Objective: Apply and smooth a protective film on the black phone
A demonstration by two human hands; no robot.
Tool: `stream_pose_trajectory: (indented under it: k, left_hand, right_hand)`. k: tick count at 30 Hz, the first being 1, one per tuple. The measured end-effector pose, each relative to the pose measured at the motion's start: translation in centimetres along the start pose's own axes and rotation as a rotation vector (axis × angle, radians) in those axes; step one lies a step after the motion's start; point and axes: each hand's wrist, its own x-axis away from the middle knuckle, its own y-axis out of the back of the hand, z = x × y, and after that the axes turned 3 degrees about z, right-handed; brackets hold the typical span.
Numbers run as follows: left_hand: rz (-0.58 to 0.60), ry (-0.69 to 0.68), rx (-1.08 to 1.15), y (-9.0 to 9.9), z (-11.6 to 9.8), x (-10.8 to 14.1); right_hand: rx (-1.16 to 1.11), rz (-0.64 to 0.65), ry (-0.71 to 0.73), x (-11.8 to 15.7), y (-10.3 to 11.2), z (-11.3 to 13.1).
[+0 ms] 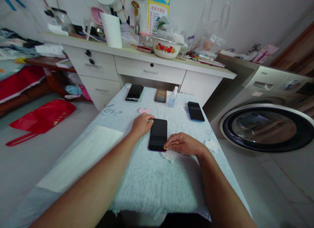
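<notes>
A black-screened smartphone (158,134) lies face up on the cloth-covered table in front of me. My left hand (142,124) is closed at its upper left edge, the fingertips gripping the side. At the lower right corner of the phone rests my right hand (183,143), fingers pressed together; a thin tan edge shows under them, too small to name. Beyond the hands stand a clear spray bottle (172,98) with a white cap and a blurred-out small item (160,95). Another phone with a blue edge (196,111) lies to the right, and stacked dark phones (134,92) lie at the far left.
A folded white cloth or paper (83,156) covers the table's left side. Behind the table runs a white drawer desk (150,68) bearing a floral enamel bowl (166,49) and a paper roll (111,30). A washing machine (267,100) stands right; a red bag (45,117) lies left.
</notes>
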Motion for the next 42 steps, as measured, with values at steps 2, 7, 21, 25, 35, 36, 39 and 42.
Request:
stream_pose_trajectory:
  k: [2,7,21,25,35,36,39,42]
  left_hand:
    - [0.003,0.004,0.000,0.0,0.0,0.0]
    - [-0.004,-0.007,0.000,0.0,0.1,0.0]
    - [0.009,0.001,-0.001,0.1,-0.1,-0.1]
    - [0.010,0.003,-0.005,0.1,-0.1,-0.1]
    - [0.005,0.002,-0.002,0.1,-0.1,-0.1]
    - [0.005,0.001,0.001,0.1,-0.1,-0.1]
    - [0.004,0.005,0.000,0.1,-0.1,-0.1]
    - [0.006,0.010,-0.001,0.2,-0.1,0.0]
  right_hand:
    - [0.000,0.017,0.003,0.1,0.0,0.1]
    - [0.013,0.051,0.013,0.3,0.0,0.3]
    - [-0.006,-0.081,0.039,-0.3,-0.2,-0.5]
    - [0.065,-0.227,0.084,-0.8,-0.2,-1.4]
    - [0.554,-0.517,0.111,-1.7,0.2,-1.4]
    - [0.580,-0.524,0.105,-1.7,0.2,-1.4]
    - [0.631,-0.519,0.094,-1.7,0.1,-1.2]
    - [0.644,-0.478,0.113,-1.5,-0.1,-0.7]
